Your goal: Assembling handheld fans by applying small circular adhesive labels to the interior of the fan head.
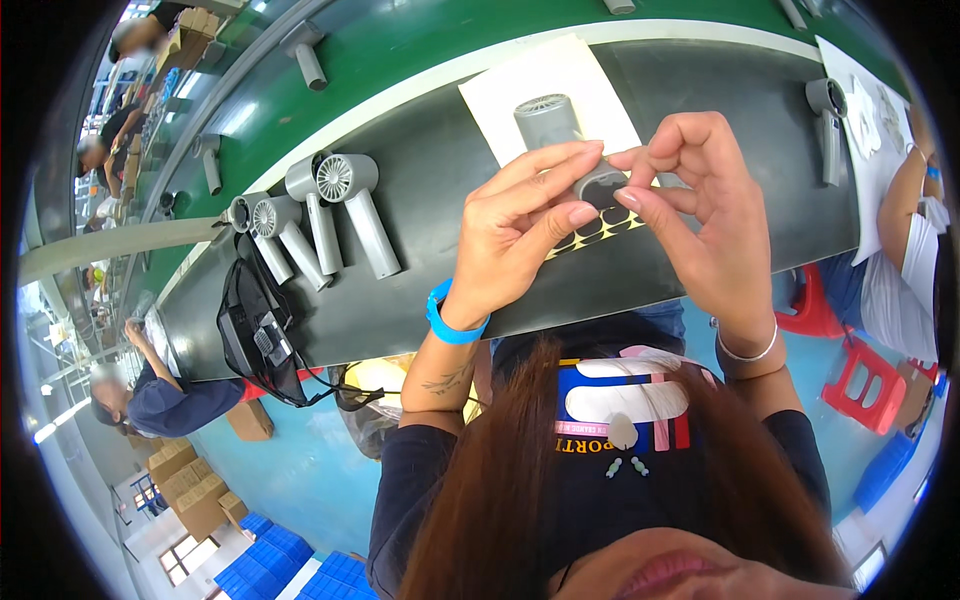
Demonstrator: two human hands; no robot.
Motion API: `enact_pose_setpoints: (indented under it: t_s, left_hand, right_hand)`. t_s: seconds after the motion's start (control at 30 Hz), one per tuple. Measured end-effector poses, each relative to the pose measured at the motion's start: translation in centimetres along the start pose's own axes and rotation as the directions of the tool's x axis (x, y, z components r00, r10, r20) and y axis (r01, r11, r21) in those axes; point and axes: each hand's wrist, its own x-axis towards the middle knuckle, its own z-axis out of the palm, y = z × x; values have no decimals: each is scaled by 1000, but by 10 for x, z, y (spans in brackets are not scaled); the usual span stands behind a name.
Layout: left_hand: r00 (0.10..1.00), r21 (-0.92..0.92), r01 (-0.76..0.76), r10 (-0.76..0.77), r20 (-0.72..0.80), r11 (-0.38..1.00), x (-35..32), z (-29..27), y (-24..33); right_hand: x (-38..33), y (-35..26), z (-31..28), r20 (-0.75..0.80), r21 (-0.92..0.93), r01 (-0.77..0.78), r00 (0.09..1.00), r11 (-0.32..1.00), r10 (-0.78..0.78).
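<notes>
Held fan: the grey held fan [547, 122] is between the two hands, above the dark table [430, 120]; it serves as landmark for the other lines.
Long axis: it appears to run from the vented head, on the far side, toward the person and a little to the right, to the dark handle end [602, 188]; the middle is covered by fingers.
Left hand: the left hand [520, 210] is at the left of the held fan, thumb and fingers pinching it close to the handle end.
Right hand: the right hand [712, 195] is at its right, thumb tip at the edge of the handle end, index finger bent near; whether these two pinch something thin, I cannot tell.
Nearer hand: both are at the handle end; the left has the fuller hold.
Sheets: the cream sheet [608, 88] lies beneath and beyond the held fan; a yellow cut-out sheet [606, 229] shows just on its near side.
Open room: bare table lies left of the held fan, up to the standing-by fans [368, 225]; the near table edge is on the person's side.
</notes>
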Motion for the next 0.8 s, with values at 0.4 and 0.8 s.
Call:
enact_pose_setpoints:
  t_s: [0.4,0.8]
  left_hand:
    - [998,-29,26,-28,-60,999,-3,8,2]
    - [999,4,24,-24,-25,1000,-2,9,1]
  right_hand:
    - [-4,-2,0,-12,-163,36,999,986,-38]
    - [-7,-1,2,-69,-332,78,992,940,-106]
